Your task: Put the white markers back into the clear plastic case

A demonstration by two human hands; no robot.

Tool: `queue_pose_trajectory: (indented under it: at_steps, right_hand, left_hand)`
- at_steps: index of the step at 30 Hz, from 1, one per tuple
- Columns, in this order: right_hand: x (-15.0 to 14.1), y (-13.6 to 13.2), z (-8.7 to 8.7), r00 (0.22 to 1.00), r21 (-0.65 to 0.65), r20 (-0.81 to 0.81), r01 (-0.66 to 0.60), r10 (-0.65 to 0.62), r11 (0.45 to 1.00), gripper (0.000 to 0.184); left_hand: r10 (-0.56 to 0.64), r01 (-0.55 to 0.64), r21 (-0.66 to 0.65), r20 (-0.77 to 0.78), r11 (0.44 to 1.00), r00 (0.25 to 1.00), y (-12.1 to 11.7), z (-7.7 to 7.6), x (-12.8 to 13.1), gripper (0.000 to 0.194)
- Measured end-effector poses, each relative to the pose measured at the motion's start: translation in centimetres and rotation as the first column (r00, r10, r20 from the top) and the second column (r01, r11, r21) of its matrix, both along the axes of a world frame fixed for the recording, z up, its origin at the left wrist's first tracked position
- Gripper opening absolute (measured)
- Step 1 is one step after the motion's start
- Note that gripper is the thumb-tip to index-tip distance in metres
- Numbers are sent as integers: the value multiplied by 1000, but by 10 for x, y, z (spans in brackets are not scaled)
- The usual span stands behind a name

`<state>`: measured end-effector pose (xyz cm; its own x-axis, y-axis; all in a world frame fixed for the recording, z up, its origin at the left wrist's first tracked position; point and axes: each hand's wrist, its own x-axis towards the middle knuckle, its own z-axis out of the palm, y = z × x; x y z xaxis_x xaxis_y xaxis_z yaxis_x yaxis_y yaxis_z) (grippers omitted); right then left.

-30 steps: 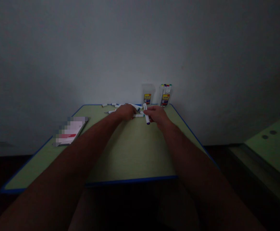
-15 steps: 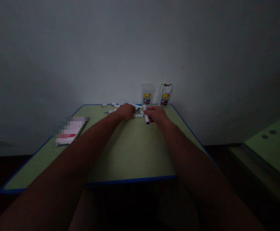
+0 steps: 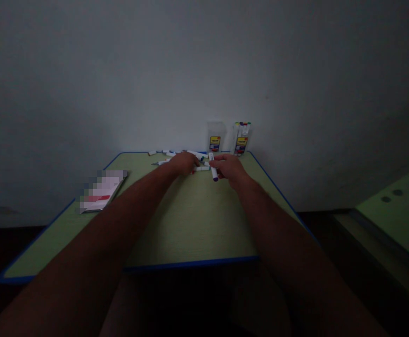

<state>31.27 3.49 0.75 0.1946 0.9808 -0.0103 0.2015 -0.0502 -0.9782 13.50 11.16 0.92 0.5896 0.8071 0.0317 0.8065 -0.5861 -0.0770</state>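
Note:
My right hand (image 3: 229, 166) is closed round a white marker pen (image 3: 213, 167) with a dark purple end. The marker tilts, its purple end pointing down toward me. My left hand (image 3: 186, 163) reaches low over loose white markers at the back of the table. Its fingers are partly stretched and apart, with no held thing visible. A white marker (image 3: 201, 168) lies just right of its fingertips, and a small red tip (image 3: 192, 172) shows below them. Another marker (image 3: 197, 155) lies behind this hand, which hides part of the pile.
A clear case with a yellow label (image 3: 215, 143) stands against the wall. Beside it, a similar case (image 3: 241, 139) holds several markers with coloured ends. On the left of the green, blue-edged table (image 3: 193, 224) lies a flat booklet (image 3: 103, 191), partly blurred out.
My left hand's fingers have shifted slightly and stretched out, with a red tip now showing below them. My right hand keeps the purple-ended marker in nearly the same place.

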Motion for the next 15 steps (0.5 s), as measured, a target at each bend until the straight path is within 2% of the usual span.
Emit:
queue_pose_trajectory:
  at_steps: [3, 8, 15]
  right_hand:
    - [1, 1, -2, 1000, 5, -22, -13, 13, 1000, 21]
    - [1, 1, -4, 996, 34, -73, -42, 44, 999, 47]
    - [1, -1, 0, 992, 10, -78, -102, 102, 995, 25]
  left_hand:
    - [0, 0, -16, -9, 1000, 1000, 0, 1, 1, 47]
    - [9, -9, -16, -15, 1000, 1000, -2, 3, 2, 40]
    - [40, -41, 26, 41, 999, 998, 1, 1, 1, 39]
